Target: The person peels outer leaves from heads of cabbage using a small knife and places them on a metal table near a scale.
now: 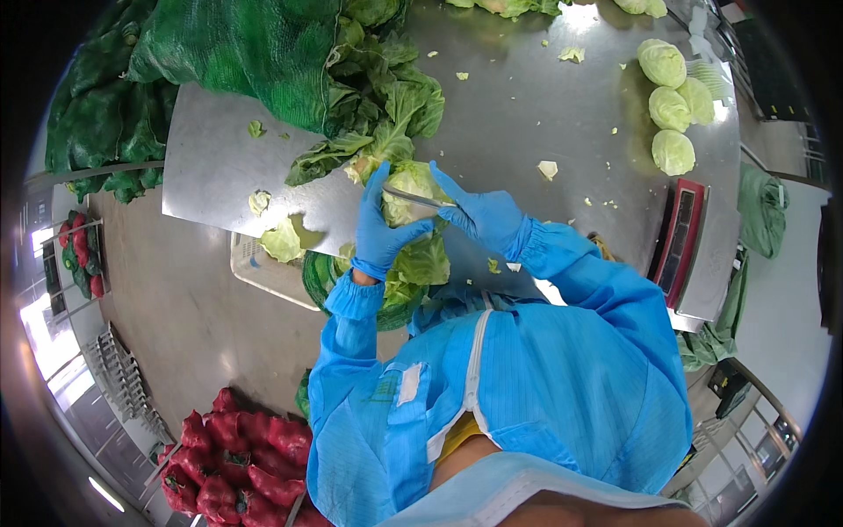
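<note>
A pale green cabbage head (409,176) is in front of me at the near edge of the steel table. My left hand (388,227), in a blue glove, cups its left side, thumb spread across the near side. My right hand (487,216), gloved too, grips a knife whose metal blade (415,197) lies across the cabbage. Its handle is mostly hidden in my fist, and how deep the edge sits cannot be told. Loose green outer leaves (395,122) lie just beyond the cabbage. Below my hands, more leaves (421,263) fill a green mesh bag (319,280).
A full green net sack (244,59) covers the table's far left. Several trimmed cabbages (668,109) sit at right, near a red-fronted weighing scale (681,237). Leaf scraps (546,170) dot the steel table (527,125). A white crate (263,280) and red net sacks (237,454) stand lower left.
</note>
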### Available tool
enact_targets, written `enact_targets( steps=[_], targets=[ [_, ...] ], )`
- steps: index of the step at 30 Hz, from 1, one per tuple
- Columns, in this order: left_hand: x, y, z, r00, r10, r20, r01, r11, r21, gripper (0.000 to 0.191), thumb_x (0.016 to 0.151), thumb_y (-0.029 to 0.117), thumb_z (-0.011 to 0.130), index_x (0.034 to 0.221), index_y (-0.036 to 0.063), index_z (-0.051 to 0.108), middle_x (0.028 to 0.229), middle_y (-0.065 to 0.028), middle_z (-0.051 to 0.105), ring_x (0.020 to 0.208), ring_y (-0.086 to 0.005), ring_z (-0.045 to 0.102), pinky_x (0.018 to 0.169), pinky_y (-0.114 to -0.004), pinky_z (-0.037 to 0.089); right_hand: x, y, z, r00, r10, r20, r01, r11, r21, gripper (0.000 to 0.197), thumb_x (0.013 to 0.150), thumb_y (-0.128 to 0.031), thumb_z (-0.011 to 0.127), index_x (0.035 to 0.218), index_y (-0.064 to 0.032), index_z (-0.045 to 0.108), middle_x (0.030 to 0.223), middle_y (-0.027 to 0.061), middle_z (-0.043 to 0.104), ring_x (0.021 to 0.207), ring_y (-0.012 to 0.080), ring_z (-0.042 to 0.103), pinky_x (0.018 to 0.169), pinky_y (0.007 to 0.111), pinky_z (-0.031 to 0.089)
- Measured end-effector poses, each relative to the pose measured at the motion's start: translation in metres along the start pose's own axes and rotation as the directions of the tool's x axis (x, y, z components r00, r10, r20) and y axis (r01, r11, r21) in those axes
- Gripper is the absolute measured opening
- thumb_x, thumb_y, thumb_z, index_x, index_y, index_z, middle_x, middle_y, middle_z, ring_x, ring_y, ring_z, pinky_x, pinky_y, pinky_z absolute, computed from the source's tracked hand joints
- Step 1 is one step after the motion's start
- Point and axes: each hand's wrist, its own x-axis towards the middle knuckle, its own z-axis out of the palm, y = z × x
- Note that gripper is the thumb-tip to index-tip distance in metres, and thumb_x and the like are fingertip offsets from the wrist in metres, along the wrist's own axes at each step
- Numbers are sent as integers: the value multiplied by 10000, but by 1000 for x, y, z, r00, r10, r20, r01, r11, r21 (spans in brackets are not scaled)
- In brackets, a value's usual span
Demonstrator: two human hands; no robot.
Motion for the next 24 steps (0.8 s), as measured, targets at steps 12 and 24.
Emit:
enact_targets(
  steps=[12, 24],
  targets=[
    [11, -17, -7, 987, -136, 86, 151, 964, -220, 1038, 618, 214, 904, 1438, 9, 302, 1311, -142, 522, 1188, -236, 531, 1007, -363, 453, 35, -1, -13, 981, -14, 195, 37, 993, -114, 649, 975, -492, 408, 1524, -234, 176, 627, 128, 602, 495, 309, 586, 462, 407, 459],
    [5, -11, -2, 999, -5, -38, 2, 998, -65, 1278, 531, 450, 908, 1476, -32, 196, 1323, -187, 509, 1204, -292, 520, 1011, -391, 413, 47, 7, -8, 997, -44, 56, 42, 998, 43, 542, 951, -516, 447, 1435, -275, 411, 849, 104, 678, 660, 294, 651, 566, 366, 509]
  ],
)
